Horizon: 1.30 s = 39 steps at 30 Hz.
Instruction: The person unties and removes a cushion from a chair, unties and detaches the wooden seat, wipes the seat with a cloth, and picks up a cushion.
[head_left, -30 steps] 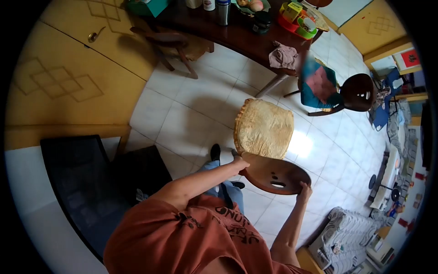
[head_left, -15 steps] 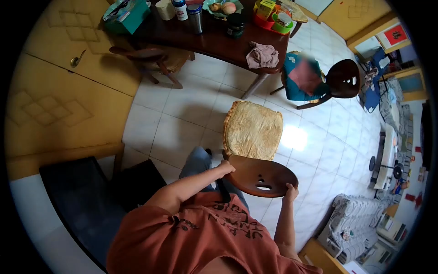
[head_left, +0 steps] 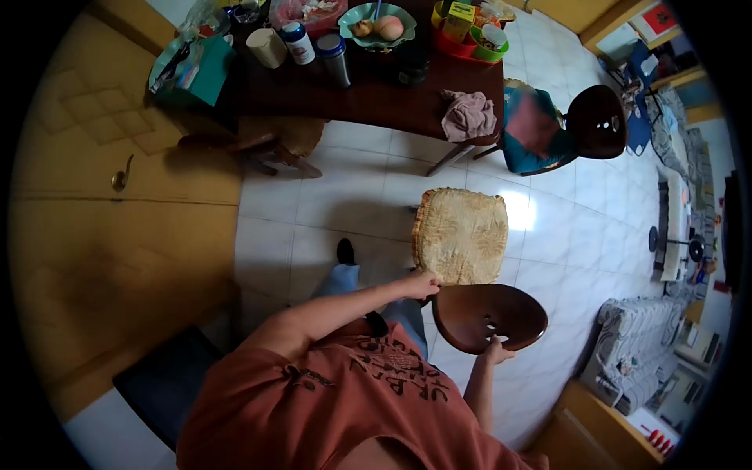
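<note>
In front of me stands a wooden chair with a rounded dark brown backrest (head_left: 470,309) and a cream, quilted seat cover (head_left: 462,235) with a frilled edge. My left hand (head_left: 424,284) is closed at the left side of the chair, where backrest and seat meet. Whether its fingers grip wood or the cover's edge is hard to tell. On the right, my right hand (head_left: 495,352) grips the lower part of the backrest, its fingers at the handle slot.
A dark table (head_left: 352,98) carries jars, a bowl of fruit, bins and a pink cloth (head_left: 468,116). Another chair (head_left: 597,121) stands at its right end, and a further chair (head_left: 274,145) at its left. A wooden door (head_left: 117,235) is on the left, a sofa (head_left: 638,341) on the right.
The chair sits further right and lower in view. My right hand has moved from the backrest's right edge to its handle slot. My left hand is now nearer the seat corner.
</note>
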Motion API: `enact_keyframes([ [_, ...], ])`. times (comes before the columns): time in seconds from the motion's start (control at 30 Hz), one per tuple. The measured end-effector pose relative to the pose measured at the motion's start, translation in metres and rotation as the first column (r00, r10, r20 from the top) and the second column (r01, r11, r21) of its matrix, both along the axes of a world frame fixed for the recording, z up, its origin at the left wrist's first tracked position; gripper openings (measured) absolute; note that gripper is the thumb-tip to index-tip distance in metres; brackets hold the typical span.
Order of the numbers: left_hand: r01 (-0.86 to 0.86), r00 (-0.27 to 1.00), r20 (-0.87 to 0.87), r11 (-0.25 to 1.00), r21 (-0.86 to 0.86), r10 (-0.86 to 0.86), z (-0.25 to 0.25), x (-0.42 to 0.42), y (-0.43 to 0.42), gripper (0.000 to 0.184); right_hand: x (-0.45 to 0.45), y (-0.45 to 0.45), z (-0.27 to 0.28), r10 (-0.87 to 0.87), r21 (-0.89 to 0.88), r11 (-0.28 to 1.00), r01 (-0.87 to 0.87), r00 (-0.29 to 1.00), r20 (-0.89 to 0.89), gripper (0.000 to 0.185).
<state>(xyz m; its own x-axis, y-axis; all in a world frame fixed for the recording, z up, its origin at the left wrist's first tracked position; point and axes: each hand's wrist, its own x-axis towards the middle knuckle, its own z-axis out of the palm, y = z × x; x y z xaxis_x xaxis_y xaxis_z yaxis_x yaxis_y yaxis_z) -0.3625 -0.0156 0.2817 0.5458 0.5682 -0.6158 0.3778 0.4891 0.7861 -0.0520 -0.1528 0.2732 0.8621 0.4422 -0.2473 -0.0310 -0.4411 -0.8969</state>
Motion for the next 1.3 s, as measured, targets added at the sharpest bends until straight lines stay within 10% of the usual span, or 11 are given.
enact_keyframes([
  [0.07,-0.003,1.0,-0.005,0.999,0.036,0.003,0.009,-0.018,0.012,0.024,-0.035,0.015,0.023,-0.165,-0.309,0.921,0.235,0.957,0.237,0.056],
  [0.37,0.034,0.997,0.073,0.992,-0.118,-0.026,0.031,-0.039,0.083,0.021,-0.027,0.023,0.013,-0.255,-0.413,0.84,0.352,0.928,0.273,0.053],
  [0.53,0.021,0.998,0.069,0.992,-0.127,-0.012,0.037,-0.056,0.138,0.028,-0.034,0.021,0.016,-0.229,-0.229,0.927,0.298,0.931,0.283,0.048],
  [0.77,0.042,0.997,0.075,0.985,-0.167,-0.029,0.055,-0.038,0.185,0.03,-0.033,0.025,0.025,-0.258,-0.419,0.815,0.4,0.898,0.356,0.055],
  [1.3,0.47,0.882,0.086,0.852,-0.231,-0.463,0.051,0.029,0.171,0.022,-0.036,0.023,0.027,-0.34,-0.246,0.884,0.399,0.907,0.248,0.041],
])
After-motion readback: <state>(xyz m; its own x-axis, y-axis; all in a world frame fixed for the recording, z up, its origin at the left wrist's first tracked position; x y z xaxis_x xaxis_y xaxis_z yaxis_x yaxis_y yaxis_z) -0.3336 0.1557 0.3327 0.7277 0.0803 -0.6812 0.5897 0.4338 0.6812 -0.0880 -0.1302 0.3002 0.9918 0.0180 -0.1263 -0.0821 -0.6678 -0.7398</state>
